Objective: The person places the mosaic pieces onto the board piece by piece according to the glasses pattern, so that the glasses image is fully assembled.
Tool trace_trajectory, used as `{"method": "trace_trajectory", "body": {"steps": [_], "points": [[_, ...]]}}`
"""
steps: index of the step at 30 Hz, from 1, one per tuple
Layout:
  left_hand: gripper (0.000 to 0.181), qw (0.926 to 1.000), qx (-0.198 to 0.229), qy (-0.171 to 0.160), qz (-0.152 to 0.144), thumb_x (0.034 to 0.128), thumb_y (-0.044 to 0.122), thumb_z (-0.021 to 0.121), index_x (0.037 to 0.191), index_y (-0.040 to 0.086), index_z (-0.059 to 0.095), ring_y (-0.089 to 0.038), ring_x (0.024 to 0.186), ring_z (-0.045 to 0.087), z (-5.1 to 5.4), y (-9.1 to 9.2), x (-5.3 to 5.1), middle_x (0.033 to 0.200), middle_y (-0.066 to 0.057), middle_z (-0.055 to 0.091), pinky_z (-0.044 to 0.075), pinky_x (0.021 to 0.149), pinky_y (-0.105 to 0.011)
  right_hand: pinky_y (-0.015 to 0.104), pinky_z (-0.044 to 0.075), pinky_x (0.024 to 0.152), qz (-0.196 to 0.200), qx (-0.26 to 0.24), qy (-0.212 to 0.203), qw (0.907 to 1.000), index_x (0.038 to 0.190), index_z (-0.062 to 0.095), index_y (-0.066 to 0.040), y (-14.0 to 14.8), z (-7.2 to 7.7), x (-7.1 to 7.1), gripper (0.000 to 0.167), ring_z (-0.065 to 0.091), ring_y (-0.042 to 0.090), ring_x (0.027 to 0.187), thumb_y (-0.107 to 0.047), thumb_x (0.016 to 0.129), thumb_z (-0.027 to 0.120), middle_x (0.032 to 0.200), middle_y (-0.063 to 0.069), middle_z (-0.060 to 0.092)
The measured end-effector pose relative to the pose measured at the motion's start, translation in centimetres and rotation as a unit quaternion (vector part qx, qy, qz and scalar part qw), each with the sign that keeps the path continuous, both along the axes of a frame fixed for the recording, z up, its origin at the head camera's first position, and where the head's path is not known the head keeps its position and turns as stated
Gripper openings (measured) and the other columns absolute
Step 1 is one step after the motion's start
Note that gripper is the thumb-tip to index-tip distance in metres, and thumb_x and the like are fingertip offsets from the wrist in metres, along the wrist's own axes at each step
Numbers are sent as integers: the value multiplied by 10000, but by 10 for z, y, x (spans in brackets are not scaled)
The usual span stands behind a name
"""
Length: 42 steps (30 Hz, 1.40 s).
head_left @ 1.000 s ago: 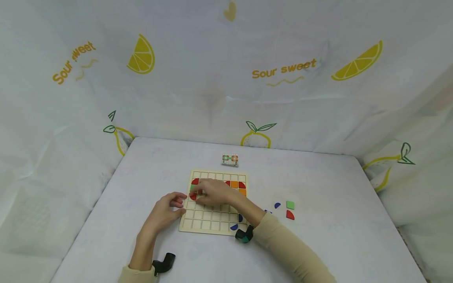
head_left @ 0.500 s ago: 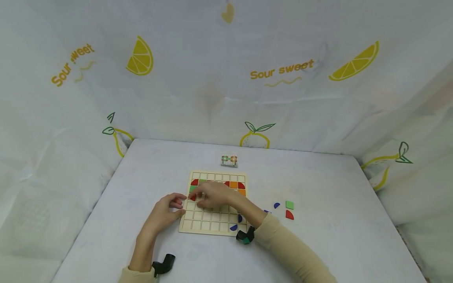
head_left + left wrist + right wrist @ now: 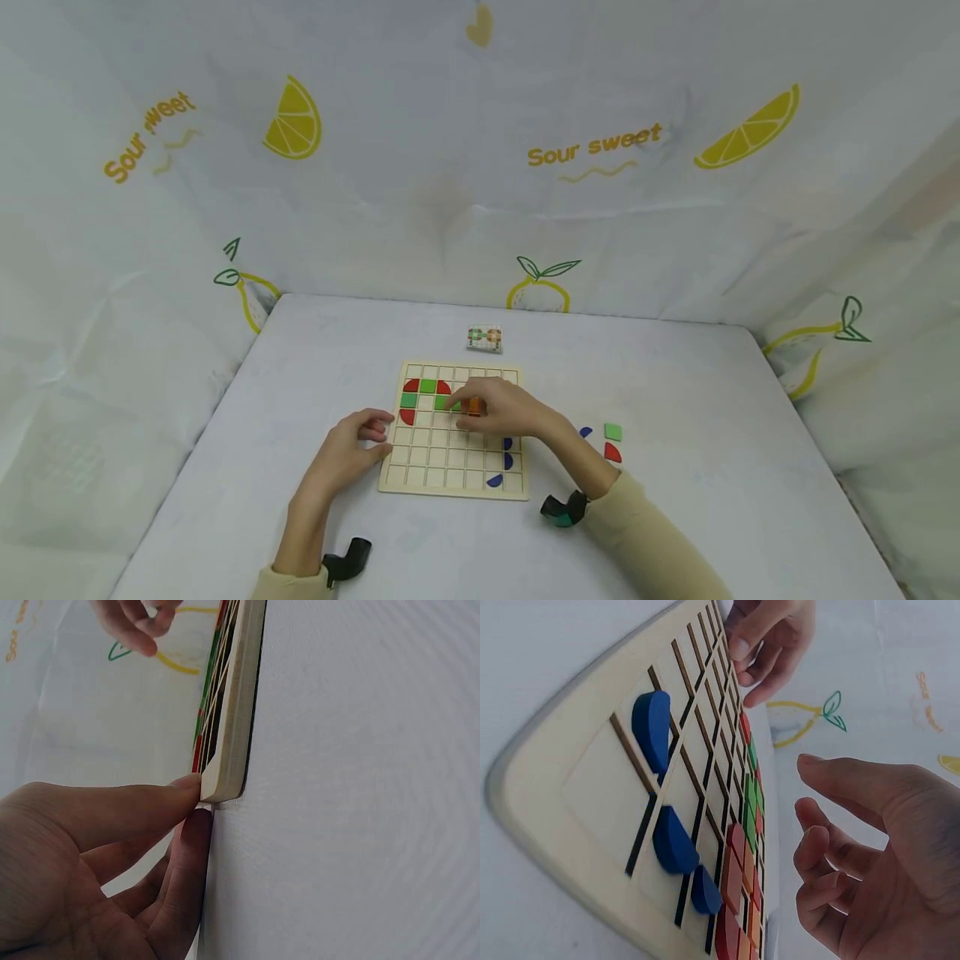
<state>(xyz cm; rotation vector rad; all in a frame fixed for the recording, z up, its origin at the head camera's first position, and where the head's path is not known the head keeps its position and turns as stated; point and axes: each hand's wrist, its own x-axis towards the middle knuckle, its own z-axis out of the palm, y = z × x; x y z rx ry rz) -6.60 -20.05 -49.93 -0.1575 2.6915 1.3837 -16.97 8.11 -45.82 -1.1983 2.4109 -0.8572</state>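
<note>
A pale wooden grid board (image 3: 453, 494) lies on the table. My left hand (image 3: 348, 446) touches its left edge, thumb and fingertips resting apart along the rim. Over the board's middle right hovers my right hand (image 3: 504, 407), fingers loosely bent; in the right wrist view nothing is between the thumb and fingers. At the board's upper left are red quarter-circle pieces (image 3: 407, 417) and green squares (image 3: 427, 387). An orange piece (image 3: 474, 407) shows beside the right fingers, which hide other pieces. Several blue half-round pieces (image 3: 675, 840) sit along the board's right side.
Behind the board stands a small patterned card (image 3: 484, 338). To its right lie a loose green square (image 3: 612, 432), a red quarter-circle (image 3: 612, 452) and a blue half-round piece (image 3: 586, 432), partly near the right forearm. A white lemon-print sheet (image 3: 442, 233) encloses the table.
My right hand has moved rightward from the board's left side to its middle right, uncovering the red and green pieces there. The left hand stays at the left edge.
</note>
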Motion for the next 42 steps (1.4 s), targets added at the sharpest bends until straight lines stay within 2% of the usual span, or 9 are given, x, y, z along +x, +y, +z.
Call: {"method": "trace_trajectory", "body": {"steps": [4, 9, 14, 20, 25, 36, 42], "points": [[404, 10000, -68, -7, -6, 900, -21, 813, 1289, 43, 727, -205, 1032, 719, -1, 0, -1, 1113, -107, 722, 533, 835, -268, 224, 471, 747, -213, -25, -107, 9997, 1283, 789, -127, 22, 4, 3, 283, 568, 110, 842, -202, 1011, 772, 1103, 36, 754], [406, 9999, -118, 0, -26, 898, -20, 814, 1290, 41, 727, -204, 1031, 721, -2, -1, -1, 1111, -104, 722, 533, 834, -275, 240, 510, 758, -617, -78, -198, 9979, 1254, 793, -144, 50, 8, 9, 275, 594, 142, 864, -242, 997, 794, 1071, -4, 747], [403, 9999, -129, 23, -15, 895, -18, 820, 1284, 40, 731, -208, 1022, 723, -1, 1, -1, 1105, -111, 723, 536, 835, -287, 264, 548, 735, -972, -229, -198, 9948, 1245, 783, -102, 88, 8, 17, 274, 623, 157, 888, -212, 994, 792, 1080, 7, 760], [406, 9998, -189, -35, 42, 902, -13, 817, 1292, 51, 728, -204, 1028, 716, -1, 2, -1, 1106, -97, 717, 538, 831, -271, 240, 553, 702, -1572, -205, -328, 9868, 1250, 781, -94, 131, 2, 24, 293, 634, 143, 892, -212, 983, 808, 1078, 4, 755], [401, 9999, -154, -1, 0, 904, -13, 812, 1292, 46, 727, -205, 1034, 723, -1, 1, -1, 1111, -102, 719, 537, 835, -269, 234, 567, 669, -2057, -204, -496, 9772, 1245, 777, -91, 160, -5, 30, 293, 642, 153, 906, -204, 977, 810, 1152, 82, 775], [400, 9999, -100, -22, 9, 906, -17, 808, 1292, 43, 725, -211, 1040, 725, -2, 2, -1, 1121, -110, 721, 544, 840, -276, 232, 532, 700, -2376, -345, -442, 9698, 1236, 768, -80, 209, -18, 36, 314, 622, 84, 855, -127, 933, 835, 1210, 136, 782], [398, 9999, -91, 23, 50, 900, -22, 810, 1284, 44, 729, -210, 1031, 722, -1, 2, -1, 1112, -110, 724, 540, 834, -266, 227, 505, 695, -2461, -318, -491, 9675, 1244, 765, -64, 222, -26, 33, 338, 587, 72, 802, -52, 912, 832, 1220, 157, 757]]}}
